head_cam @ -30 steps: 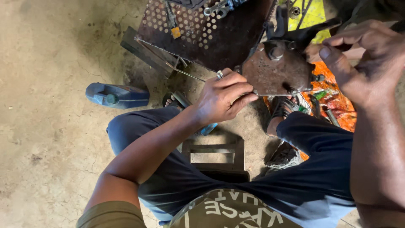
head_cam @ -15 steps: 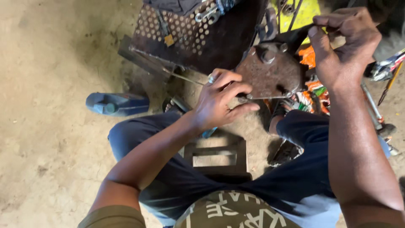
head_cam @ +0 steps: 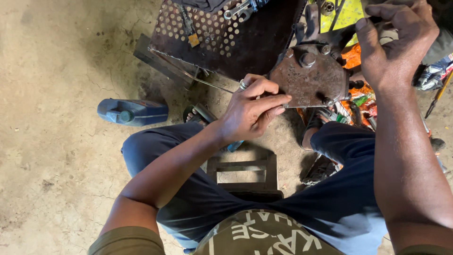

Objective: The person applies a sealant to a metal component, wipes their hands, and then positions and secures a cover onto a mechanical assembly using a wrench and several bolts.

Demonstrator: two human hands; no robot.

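— While the left hand point(head_cam: 252, 111) pinches the lower left edge of the rusty, rounded metal plate with bolts point(head_cam: 309, 78), what does the other one do?

— Up at the plate's top right, the right hand point(head_cam: 398, 45) has its fingers curled around something dark; I cannot tell what.

— And nearby?

— A brown perforated metal sheet point(head_cam: 222, 35) lies left of the plate, and a blue plastic jug point(head_cam: 132, 112) lies on the concrete floor point(head_cam: 52, 156).

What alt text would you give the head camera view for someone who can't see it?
Seen from above, a seated person's left hand pinches the lower edge of a rusty, bolted metal plate, while the right hand reaches up behind it. A dark perforated metal sheet lies ahead on the cracked concrete floor, with a blue plastic jerrycan lying to the left.
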